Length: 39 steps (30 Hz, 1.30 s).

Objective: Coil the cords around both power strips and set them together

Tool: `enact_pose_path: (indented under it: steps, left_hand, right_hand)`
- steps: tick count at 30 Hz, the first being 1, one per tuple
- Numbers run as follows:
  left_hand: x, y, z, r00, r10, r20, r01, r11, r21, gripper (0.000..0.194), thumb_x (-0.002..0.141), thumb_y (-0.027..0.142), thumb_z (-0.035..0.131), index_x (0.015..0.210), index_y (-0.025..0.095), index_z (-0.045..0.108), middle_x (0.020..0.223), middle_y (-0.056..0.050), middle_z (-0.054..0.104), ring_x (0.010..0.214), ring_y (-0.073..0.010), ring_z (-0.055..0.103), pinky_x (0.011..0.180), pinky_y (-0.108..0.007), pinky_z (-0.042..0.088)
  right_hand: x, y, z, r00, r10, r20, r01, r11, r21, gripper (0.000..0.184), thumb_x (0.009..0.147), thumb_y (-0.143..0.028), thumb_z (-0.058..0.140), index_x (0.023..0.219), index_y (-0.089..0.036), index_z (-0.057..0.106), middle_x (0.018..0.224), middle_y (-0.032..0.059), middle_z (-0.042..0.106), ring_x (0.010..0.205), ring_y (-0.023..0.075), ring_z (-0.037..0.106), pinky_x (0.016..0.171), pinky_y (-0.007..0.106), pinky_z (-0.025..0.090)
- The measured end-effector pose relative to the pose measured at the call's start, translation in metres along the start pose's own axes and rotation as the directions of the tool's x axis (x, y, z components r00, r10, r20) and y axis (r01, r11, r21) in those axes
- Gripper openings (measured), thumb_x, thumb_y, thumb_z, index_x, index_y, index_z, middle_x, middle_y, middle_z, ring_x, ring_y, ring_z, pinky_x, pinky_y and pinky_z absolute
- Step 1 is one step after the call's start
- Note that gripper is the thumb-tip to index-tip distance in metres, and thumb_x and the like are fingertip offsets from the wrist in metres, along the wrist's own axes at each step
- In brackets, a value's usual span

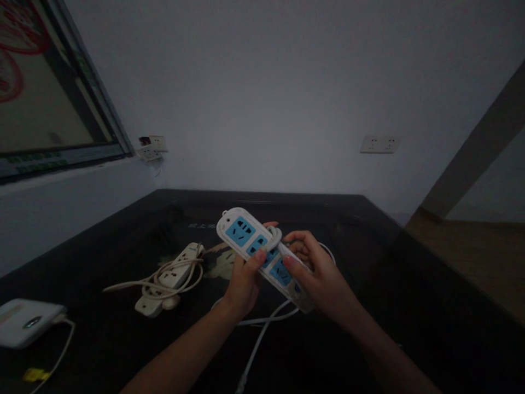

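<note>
A white power strip with blue socket panels is held tilted above the dark table. My left hand is closed around its middle, thumb on the front face. A white cord is looped around the strip just beside that thumb. My right hand is at the strip's lower right part, with thumb and fingers bent in a pinch by the cord loop; a pale piece, seemingly cord, lies between them. More of the cord hangs below onto the table, partly hidden behind the strip and hands.
On the left of the black table lies another white power strip with its cord wound around it. A white box-like device with a cable and yellow tag sits at far left. Wall outlets are behind; a window is at left.
</note>
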<state>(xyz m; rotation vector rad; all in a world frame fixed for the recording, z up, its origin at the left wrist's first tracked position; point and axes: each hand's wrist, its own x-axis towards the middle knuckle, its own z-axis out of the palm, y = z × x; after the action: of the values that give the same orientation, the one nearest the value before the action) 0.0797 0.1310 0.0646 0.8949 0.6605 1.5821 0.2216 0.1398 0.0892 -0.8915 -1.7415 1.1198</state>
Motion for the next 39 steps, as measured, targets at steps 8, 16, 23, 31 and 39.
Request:
enact_pose_path:
  steps: [8,16,23,31,39]
  left_hand:
    - [0.001,-0.001,0.0,1.0,0.006,0.006,-0.006,1.0,0.007,0.057,0.067,0.043,0.072,0.117,0.021,0.059,0.092,-0.003,0.065,0.079,-0.0184,0.06,0.067,-0.026,0.051]
    - [0.002,-0.003,-0.005,0.982,-0.047,0.183,0.033,0.996,0.082,0.058,0.067,0.048,0.072,0.117,0.022,0.059,0.087,-0.002,0.063,0.064,-0.0125,0.056,0.057,-0.022,0.05]
    - [0.006,0.005,-0.006,0.95,-0.113,0.291,0.087,0.991,0.102,0.07,0.065,0.043,0.076,0.128,0.026,0.052,0.11,-0.005,0.064,0.101,-0.0228,0.06,0.086,-0.03,0.048]
    - [0.009,0.006,-0.009,0.962,-0.218,0.167,0.201,0.973,0.113,0.07,0.056,0.042,0.082,0.118,0.019,0.058,0.115,-0.01,0.064,0.113,-0.0297,0.055,0.1,-0.04,0.04]
    - [0.013,0.001,-0.014,0.982,-0.18,0.048,0.168,0.967,0.192,0.058,0.056,0.04,0.082,0.104,0.014,0.063,0.108,-0.013,0.067,0.106,-0.0301,0.059,0.097,-0.044,0.041]
  right_hand:
    - [0.005,0.001,-0.011,0.967,0.009,0.255,-0.014,1.0,0.02,0.022,0.089,-0.039,0.048,0.093,-0.019,0.055,0.084,0.0022,0.058,0.078,0.0133,0.057,0.067,0.025,0.049]
    - [0.003,0.008,-0.012,0.906,0.098,0.412,-0.22,0.94,0.261,0.046,0.08,-0.051,0.059,0.11,-0.017,0.055,0.093,0.0059,0.059,0.071,0.0141,0.06,0.06,0.028,0.053]
    - [0.007,0.007,-0.015,0.938,-0.02,0.346,-0.072,0.965,0.253,0.042,0.08,-0.045,0.061,0.113,-0.019,0.057,0.101,0.0062,0.063,0.088,0.0184,0.06,0.072,0.03,0.05]
    - [0.007,0.006,-0.012,0.979,0.012,0.204,-0.031,0.995,0.091,0.031,0.076,-0.043,0.062,0.091,-0.017,0.056,0.084,0.0035,0.06,0.078,0.0178,0.058,0.072,0.033,0.048]
    - [0.003,-0.001,-0.01,0.996,0.083,0.038,-0.082,0.997,-0.015,0.056,0.073,-0.037,0.065,0.12,-0.019,0.041,0.078,0.0007,0.06,0.061,0.0133,0.053,0.051,0.025,0.043]
